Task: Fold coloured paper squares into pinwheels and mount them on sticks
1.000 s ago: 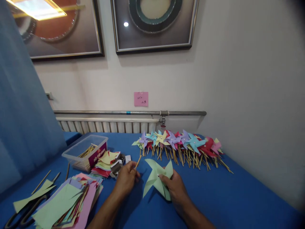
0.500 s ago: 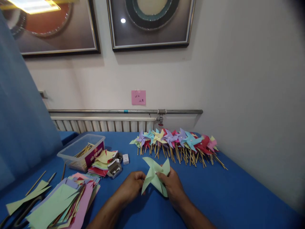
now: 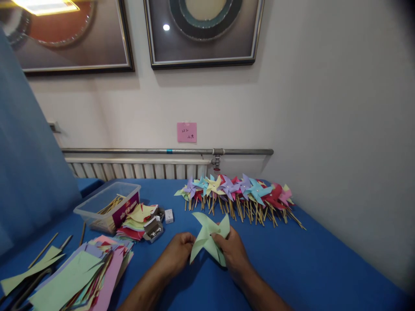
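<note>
A pale green paper pinwheel point(image 3: 205, 236) faces me above the blue table, a small metal pin head at its centre. My right hand point(image 3: 236, 251) grips it from the right, thumb on the front near the pin and the other fingers behind the paper. Close to the left blade, my left hand point(image 3: 177, 252) has its fingers pinched together. Whatever they hold, if anything, is hidden, and I cannot tell whether they touch the paper. No stick shows on this pinwheel.
Finished pinwheels on sticks point(image 3: 240, 194) lie in a row at the back. Leftward are a clear plastic box point(image 3: 112, 190) of sticks, small boxes of pins point(image 3: 153, 230), stacked coloured paper point(image 3: 74, 276) and scissors point(image 3: 30, 287). A wall point(image 3: 340, 151) borders the right.
The view has shifted slightly, so the table things sit a little further left. Both hands keep nearly the same pose around the pinwheel.
</note>
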`<act>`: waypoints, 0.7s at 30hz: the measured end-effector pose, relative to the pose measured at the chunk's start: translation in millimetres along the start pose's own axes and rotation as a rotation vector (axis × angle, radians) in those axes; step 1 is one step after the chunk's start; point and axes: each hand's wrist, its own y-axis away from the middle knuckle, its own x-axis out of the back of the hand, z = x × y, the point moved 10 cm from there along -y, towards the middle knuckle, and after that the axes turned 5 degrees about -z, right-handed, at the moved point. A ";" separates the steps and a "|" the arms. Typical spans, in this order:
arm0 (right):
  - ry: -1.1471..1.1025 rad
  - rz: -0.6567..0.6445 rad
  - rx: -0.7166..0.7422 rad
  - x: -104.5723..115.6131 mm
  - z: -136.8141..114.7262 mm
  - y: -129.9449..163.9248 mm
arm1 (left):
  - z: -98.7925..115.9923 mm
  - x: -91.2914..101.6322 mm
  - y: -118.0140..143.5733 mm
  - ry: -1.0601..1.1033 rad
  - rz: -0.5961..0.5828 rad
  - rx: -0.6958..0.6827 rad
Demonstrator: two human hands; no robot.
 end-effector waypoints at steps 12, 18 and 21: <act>0.045 -0.014 -0.014 -3.9 2.7 1.6 | 1.5 -12.7 4.0 0.124 -0.090 0.036; 0.074 -0.020 -0.004 -5.1 -0.2 2.9 | 23.4 -13.1 15.1 0.106 -0.082 -0.042; 0.123 -0.019 -0.002 -6.6 -2.3 1.1 | 20.5 -11.8 14.4 0.078 -0.082 -0.007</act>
